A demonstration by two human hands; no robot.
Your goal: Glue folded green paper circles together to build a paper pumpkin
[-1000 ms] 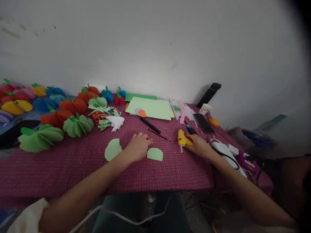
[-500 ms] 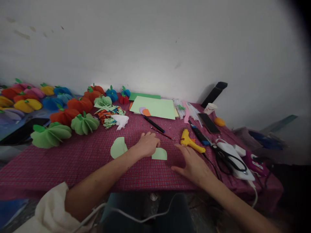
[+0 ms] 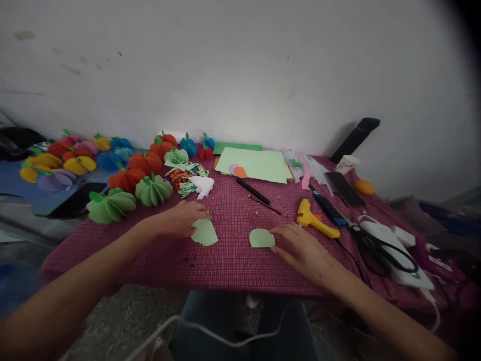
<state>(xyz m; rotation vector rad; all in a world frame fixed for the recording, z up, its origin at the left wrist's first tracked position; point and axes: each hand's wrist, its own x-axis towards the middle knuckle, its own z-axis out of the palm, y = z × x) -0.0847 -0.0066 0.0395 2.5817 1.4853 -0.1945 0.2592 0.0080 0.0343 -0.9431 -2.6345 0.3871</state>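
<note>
My left hand lies at the left edge of a pale green paper piece, its fingers over the top edge and its thumb by the side, gripping it. My right hand rests on the cloth, thumb and fingers spread, fingertips at the right edge of a smaller half-round pale green paper piece. Beyond that hand sits a yellow hot glue gun. A black pen and a thin red stick lie farther back.
Paper pumpkins in several colours crowd the left side, beside paper scraps. Pale green sheets lie at the back. Scissors, a utility knife, a phone, a paper cup and a white power strip stand right.
My left hand has moved left from the smaller paper piece to the larger one. My right hand has come to the smaller piece's edge. The view has turned left.
</note>
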